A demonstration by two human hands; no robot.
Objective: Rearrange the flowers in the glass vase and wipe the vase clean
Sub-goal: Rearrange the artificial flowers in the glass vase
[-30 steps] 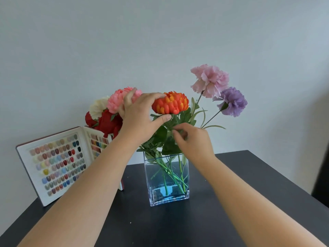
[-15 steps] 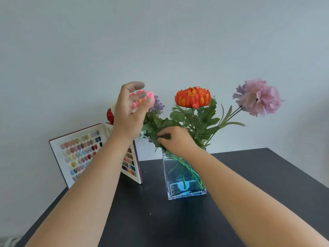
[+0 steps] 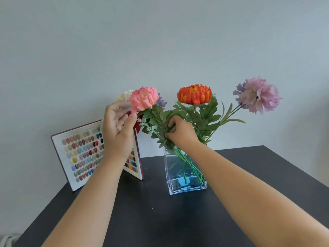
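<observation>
A square glass vase with a little blue water stands on the black table. It holds a pink flower, an orange flower, lilac carnations, and a cream flower partly hidden behind. My left hand pinches the pink flower at the underside of its head, with thumb and fingers curled. My right hand grips the leafy stems just above the vase mouth.
An open nail-colour swatch book stands upright left of the vase, close to my left forearm. A pale wall runs behind the table. The table's left and right edges slant off on either side.
My left hand has slid off the top of the pink flower to its lower left side, uncovering the bloom. My right hand stays on the stems at the vase mouth.
</observation>
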